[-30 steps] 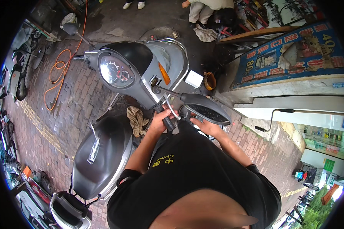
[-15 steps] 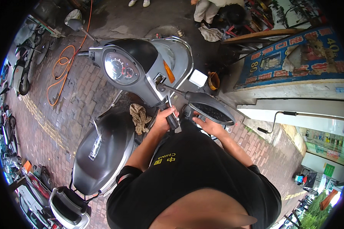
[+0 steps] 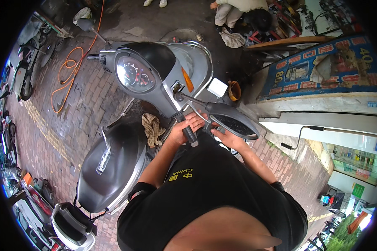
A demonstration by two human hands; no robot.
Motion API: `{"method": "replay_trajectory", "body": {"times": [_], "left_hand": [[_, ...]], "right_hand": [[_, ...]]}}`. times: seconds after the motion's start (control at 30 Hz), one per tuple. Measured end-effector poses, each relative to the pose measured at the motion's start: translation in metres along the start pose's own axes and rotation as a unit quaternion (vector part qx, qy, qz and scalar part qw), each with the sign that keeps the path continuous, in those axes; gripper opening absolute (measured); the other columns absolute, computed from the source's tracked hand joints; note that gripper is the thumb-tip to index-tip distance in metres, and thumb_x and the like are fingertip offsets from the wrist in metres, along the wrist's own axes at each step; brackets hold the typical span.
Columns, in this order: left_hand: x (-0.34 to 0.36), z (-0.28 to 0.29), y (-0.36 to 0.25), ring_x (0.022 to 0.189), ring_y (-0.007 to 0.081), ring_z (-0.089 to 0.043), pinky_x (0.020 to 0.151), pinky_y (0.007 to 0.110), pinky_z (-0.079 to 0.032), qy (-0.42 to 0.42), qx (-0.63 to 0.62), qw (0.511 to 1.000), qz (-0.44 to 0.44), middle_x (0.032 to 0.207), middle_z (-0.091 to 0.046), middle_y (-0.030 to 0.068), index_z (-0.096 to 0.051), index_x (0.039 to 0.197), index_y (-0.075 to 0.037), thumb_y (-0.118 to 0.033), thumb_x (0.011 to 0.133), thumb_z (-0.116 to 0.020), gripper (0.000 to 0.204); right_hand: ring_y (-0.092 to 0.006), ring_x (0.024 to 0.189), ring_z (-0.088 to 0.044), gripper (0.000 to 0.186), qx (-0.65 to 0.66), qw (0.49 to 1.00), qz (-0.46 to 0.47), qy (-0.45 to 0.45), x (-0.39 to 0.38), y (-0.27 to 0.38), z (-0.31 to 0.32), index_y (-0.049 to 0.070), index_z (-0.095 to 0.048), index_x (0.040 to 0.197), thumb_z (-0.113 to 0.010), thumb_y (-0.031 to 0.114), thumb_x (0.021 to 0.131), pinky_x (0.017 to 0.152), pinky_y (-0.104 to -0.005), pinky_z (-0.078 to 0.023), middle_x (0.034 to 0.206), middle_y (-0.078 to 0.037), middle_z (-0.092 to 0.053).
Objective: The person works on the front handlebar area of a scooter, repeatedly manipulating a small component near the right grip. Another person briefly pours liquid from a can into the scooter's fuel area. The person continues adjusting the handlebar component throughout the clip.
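A grey scooter [image 3: 157, 96] stands in front of me, its round dial lit by reflections. My left hand [image 3: 190, 124] lies against the black handlebar grip [image 3: 189, 133], palm up, its fingers stretched out under the metal brake lever [image 3: 200, 113]. The lever slants from the handlebar towards my right hand [image 3: 227, 138]. That hand is curled close to the lever's far end, below the black mirror [image 3: 233, 123]. The mirror and my shirt partly hide its fingers, and whatever lies between them cannot be made out.
A crumpled rag [image 3: 153, 129] lies between the black seat [image 3: 109, 171] and the handlebar. Beyond the front are a white box [image 3: 217, 87] and an orange-brown bucket [image 3: 234, 90]. An orange hose [image 3: 65, 92] loops on the bricks. Another person [image 3: 232, 14] crouches at the back.
My left hand has uncurled from the grip, its fingers now stretched out. The metal lever has swung outward to the right, towards my right hand, which has barely moved.
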State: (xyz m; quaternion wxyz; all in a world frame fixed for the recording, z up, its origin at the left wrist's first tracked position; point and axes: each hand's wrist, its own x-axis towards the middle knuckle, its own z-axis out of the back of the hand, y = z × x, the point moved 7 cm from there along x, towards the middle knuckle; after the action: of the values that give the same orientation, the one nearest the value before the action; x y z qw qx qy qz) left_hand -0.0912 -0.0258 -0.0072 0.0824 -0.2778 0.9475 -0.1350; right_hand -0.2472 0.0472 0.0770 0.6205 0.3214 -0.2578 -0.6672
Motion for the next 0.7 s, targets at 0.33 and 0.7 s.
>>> {"method": "replay_trajectory", "body": {"times": [0.33,0.7], "left_hand": [[-0.009,0.03,0.001,0.106,0.0323,-0.066,0.1,0.046,-0.05,-0.108,0.018,0.994,-0.007,0.11,-0.067,0.018,-0.056,0.122,0.001,-0.024,0.084,-0.077,0.05],[-0.013,-0.007,-0.015,0.128,0.0295,-0.057,0.109,0.039,-0.041,-0.105,0.093,0.99,-0.031,0.135,-0.059,0.0214,-0.039,0.149,-0.002,-0.034,0.088,-0.073,0.077]], "right_hand": [[-0.0269,0.107,-0.064,0.035,0.016,0.999,-0.004,-0.041,-0.005,0.003,0.005,0.005,-0.068,0.116,-0.073,0.031,0.092,0.096,-0.0401,-0.048,0.109,-0.012,-0.07],[-0.0316,0.113,-0.064,0.037,0.02,1.0,-0.009,-0.007,-0.004,0.005,0.006,0.004,-0.065,0.125,-0.071,0.024,0.094,0.095,-0.0391,-0.05,0.122,-0.015,-0.068]]}}
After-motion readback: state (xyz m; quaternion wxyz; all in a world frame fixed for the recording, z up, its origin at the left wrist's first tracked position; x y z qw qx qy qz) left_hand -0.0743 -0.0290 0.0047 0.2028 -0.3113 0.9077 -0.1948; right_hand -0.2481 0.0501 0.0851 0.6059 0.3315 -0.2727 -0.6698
